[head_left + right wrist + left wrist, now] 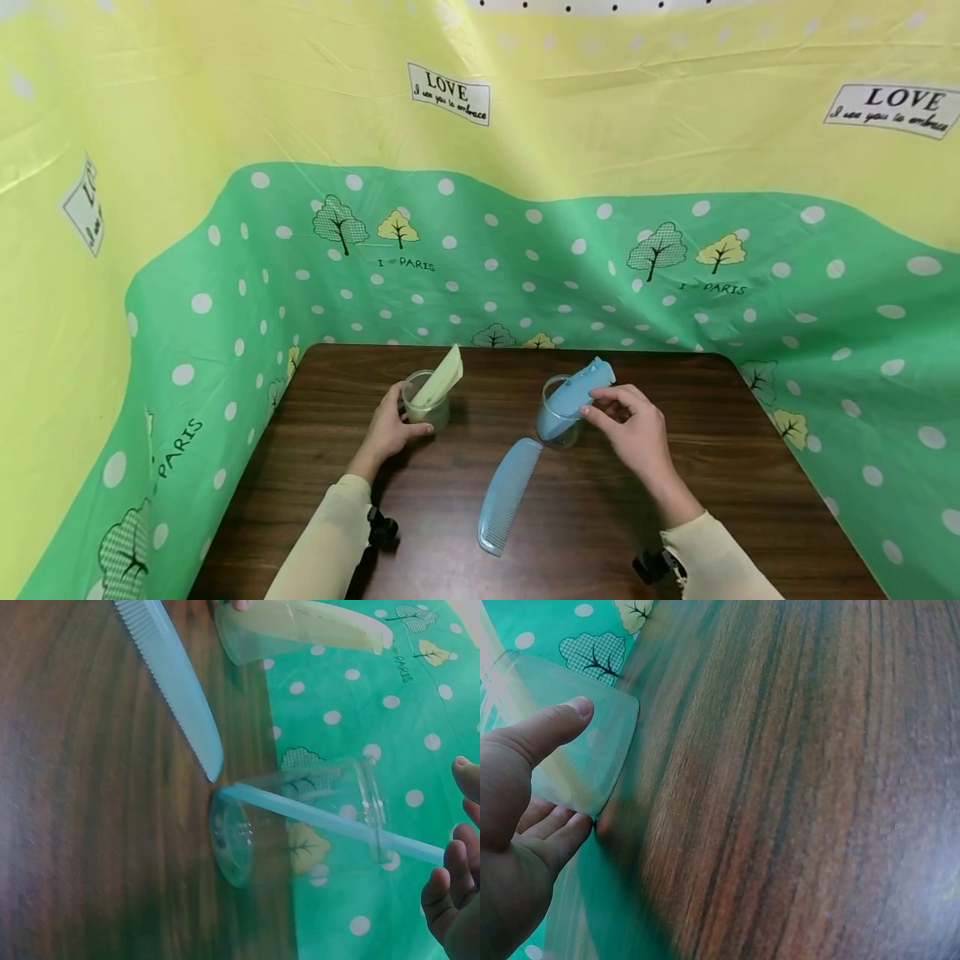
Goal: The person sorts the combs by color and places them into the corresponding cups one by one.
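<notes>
In the head view my left hand (392, 421) holds a clear cup (438, 414) at the left, thumb in front and fingers around its side. A flat pale-yellow piece (442, 379) leans in that cup, its upper end above the rim. On the right, a second clear cup (551, 398) contains a flat blue piece (576, 396) with a notched upper end, tilted to the right. My right hand (637, 425) has its fingertips at the blue piece; in the right wrist view the thumb is apart from it. A light-blue comb (508, 497) lies on the table between the hands.
The dark wooden table (435, 517) has its far edge just behind both cups. A green and yellow patterned curtain (465, 250) hangs along the back and both sides. Each forearm wears a small black wrist mount (381, 529).
</notes>
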`<state>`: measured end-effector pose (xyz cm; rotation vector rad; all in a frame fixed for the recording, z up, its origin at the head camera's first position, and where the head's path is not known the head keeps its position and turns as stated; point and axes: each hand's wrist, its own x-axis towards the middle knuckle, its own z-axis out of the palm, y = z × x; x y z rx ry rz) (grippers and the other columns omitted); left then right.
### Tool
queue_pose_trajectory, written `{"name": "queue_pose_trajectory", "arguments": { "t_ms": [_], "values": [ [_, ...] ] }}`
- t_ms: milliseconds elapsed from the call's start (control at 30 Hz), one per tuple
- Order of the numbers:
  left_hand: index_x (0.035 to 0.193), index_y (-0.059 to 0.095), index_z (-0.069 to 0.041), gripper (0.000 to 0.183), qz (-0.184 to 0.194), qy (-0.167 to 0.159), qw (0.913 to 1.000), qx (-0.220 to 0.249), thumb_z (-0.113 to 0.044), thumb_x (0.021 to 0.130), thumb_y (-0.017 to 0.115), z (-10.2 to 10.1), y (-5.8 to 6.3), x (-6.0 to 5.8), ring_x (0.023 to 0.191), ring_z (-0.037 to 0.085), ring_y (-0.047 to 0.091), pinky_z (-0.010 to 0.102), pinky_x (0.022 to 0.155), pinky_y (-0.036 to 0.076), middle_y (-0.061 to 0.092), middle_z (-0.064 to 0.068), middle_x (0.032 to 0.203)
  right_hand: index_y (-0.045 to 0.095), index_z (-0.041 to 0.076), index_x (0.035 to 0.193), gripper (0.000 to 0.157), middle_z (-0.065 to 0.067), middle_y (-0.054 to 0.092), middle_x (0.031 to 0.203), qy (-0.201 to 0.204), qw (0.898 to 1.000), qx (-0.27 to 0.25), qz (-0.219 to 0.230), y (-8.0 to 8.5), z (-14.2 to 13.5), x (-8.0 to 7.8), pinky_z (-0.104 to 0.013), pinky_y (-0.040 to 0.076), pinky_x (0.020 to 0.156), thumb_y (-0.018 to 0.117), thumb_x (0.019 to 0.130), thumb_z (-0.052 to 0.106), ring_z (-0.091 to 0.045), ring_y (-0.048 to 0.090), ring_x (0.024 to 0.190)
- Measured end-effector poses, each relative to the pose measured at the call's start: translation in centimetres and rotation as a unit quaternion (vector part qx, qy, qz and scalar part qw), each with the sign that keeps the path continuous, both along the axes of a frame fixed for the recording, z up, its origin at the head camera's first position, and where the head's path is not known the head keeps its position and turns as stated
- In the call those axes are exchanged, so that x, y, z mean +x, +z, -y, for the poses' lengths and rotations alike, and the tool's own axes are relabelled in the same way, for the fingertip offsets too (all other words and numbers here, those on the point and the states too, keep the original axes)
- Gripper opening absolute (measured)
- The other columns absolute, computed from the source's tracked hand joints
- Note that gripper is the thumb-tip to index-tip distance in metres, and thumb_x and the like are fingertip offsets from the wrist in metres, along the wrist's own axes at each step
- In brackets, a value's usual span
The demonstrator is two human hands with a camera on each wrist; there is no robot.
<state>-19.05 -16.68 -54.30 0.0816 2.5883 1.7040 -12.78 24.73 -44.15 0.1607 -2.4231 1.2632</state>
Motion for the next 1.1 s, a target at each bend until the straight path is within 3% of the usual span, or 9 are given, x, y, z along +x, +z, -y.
{"name": "queue_pose_trajectory", "arguments": {
  "t_ms": [433, 700, 900, 1100],
  "values": [
    [0.151, 0.039, -0.007, 0.094, 0.002, 0.002, 1.0, -0.004, -0.008, 0.074, 0.093, 0.0, -0.1, 0.0, 0.14, 0.035, 0.046, 0.048, 0.108, 0.05, 0.044, 0.018, 0.152, 0.078, 0.012, 0.109, 0.029, -0.006, 0.07, 0.096, 0.046, 0.999, -0.005, 0.029, -2.2, 1.7, 1.3, -0.021, 0.055, 0.067, 0.088, 0.082, 0.017, -0.009, 0.063, 0.081],
    [0.151, 0.039, -0.008, 0.094, 0.003, 0.003, 1.0, 0.002, -0.007, 0.074, 0.093, 0.1, 0.0, 0.0, 0.14, 0.035, 0.046, 0.047, 0.109, 0.05, 0.044, 0.018, 0.152, 0.078, 0.007, 0.11, 0.03, -0.012, 0.071, 0.098, 0.069, 0.997, 0.007, 0.047, -3.9, 2.8, 1.6, -0.026, 0.057, 0.068, 0.088, 0.082, 0.015, -0.025, 0.066, 0.083],
    [0.151, 0.039, -0.007, 0.094, 0.001, 0.001, 1.0, 0.0, -0.007, 0.073, 0.093, 0.1, -0.2, 0.0, 0.14, 0.035, 0.047, 0.047, 0.108, 0.051, 0.044, 0.018, 0.152, 0.078, 0.007, 0.109, 0.031, -0.009, 0.074, 0.1, 0.078, 0.995, 0.02, 0.055, -4.6, 3.4, 1.7, -0.026, 0.056, 0.068, 0.088, 0.08, 0.013, -0.026, 0.067, 0.084],
    [0.15, 0.041, -0.007, 0.095, -0.007, 0.004, 1.0, 0.004, -0.005, 0.071, 0.094, 0.1, -0.2, 0.0, 0.139, 0.036, 0.049, 0.048, 0.106, 0.052, 0.046, 0.019, 0.15, 0.078, 0.013, 0.11, 0.031, -0.002, 0.075, 0.11, 0.097, 0.992, 0.013, 0.076, -5.0, 4.0, 1.8, -0.043, 0.061, 0.075, 0.088, 0.081, 0.015, -0.028, 0.071, 0.092]
  ]
}}
